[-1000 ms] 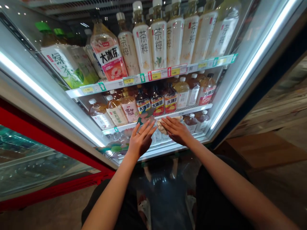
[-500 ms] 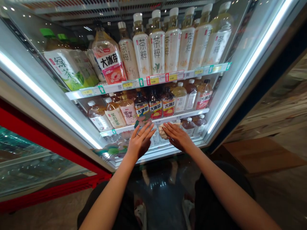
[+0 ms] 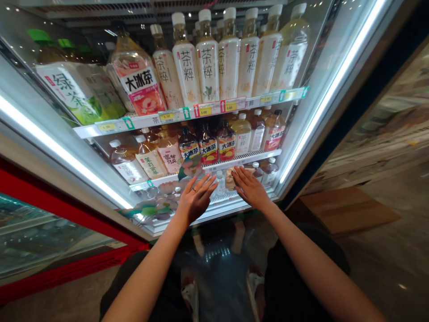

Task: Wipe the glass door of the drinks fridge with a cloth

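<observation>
In the middle of the view, my right hand (image 3: 251,188) presses a crumpled beige cloth (image 3: 230,180) against the glass door of a lit drinks fridge. Part of the cloth is hidden under its fingers. To its left, my left hand (image 3: 197,197) has its fingers stretched out near the glass, a ring on one of them and nothing held. Whether its fingertips touch the pane I cannot tell. A flower and leaf decal (image 3: 190,166) lies on the glass just above the left hand, with more leaves (image 3: 157,209) lower left.
Behind the glass, tea bottles stand on an upper shelf (image 3: 117,125) and a middle shelf (image 3: 248,157), with more below. A red-framed fridge (image 3: 67,264) stands at left. On the right floor lies flat cardboard (image 3: 348,209). My shoes (image 3: 191,295) are below.
My right hand and the cloth have shifted slightly left in view, along with the fridge, as the camera turned a little. My left hand stays nearly where it was.
</observation>
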`<state>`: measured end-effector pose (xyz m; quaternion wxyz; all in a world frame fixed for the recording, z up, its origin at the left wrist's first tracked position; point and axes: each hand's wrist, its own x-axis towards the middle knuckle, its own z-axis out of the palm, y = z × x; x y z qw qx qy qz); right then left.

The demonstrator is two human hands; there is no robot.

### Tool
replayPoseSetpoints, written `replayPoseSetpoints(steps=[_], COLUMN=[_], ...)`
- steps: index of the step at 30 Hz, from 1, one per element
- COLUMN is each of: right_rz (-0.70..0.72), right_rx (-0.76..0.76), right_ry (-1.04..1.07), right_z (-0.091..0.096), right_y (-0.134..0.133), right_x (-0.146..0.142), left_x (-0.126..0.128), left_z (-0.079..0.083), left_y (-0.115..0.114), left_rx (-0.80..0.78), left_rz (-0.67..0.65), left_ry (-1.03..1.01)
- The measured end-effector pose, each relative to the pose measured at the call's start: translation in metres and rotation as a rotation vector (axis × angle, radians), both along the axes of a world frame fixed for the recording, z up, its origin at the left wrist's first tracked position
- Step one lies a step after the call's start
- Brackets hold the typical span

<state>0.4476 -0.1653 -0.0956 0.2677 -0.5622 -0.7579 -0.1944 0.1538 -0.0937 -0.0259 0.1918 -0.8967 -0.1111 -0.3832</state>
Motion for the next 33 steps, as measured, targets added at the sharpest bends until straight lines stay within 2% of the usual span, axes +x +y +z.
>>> replayPoseSetpoints(steps=[4, 8, 12, 16, 21, 26, 31, 33], right_rz=[-0.092, -0.074, 0.014, -0.032, -0.138, -0.059, -0.259, -0.273], right_rx=[0.023, 0.010, 0.033, 0.016, 0.007, -0.045, 0.010, 0.042], right_ry=[0.081, 0.080, -0.004, 0.046, 0.191, 0.140, 0.296, 0.344], right_z=[-0.010, -0.011, -0.010, -0.015, -0.019, -0.024, -0.030, -0.028], right_y=[0.002, 0.006, 0.003, -0.001, 0.000, 0.000, 0.001, 0.004], right_x=[0.000, -0.005, 0.003, 0.019, 0.024, 0.021, 0.026, 0.027], left_x=[0.009, 0.016, 0.022, 0.033, 0.059, 0.080, 0.084, 0.086], left_z=[-0.005, -0.013, -0.023, -0.029, -0.025, -0.018, -0.014, -0.013], left_y=[-0.005, -0.012, -0.029, -0.046, -0.055, -0.054, -0.051, -0.051], left_rx=[0.013, -0.002, -0.059, -0.137, -0.240, -0.271, -0.265, -0.265], left_rz=[-0.020, -0.014, 0.050, 0.140, 0.237, 0.240, 0.215, 0.209], left_ry=[0.082, 0.095, 0.053, 0.035, 0.059, 0.088, 0.079, 0.090])
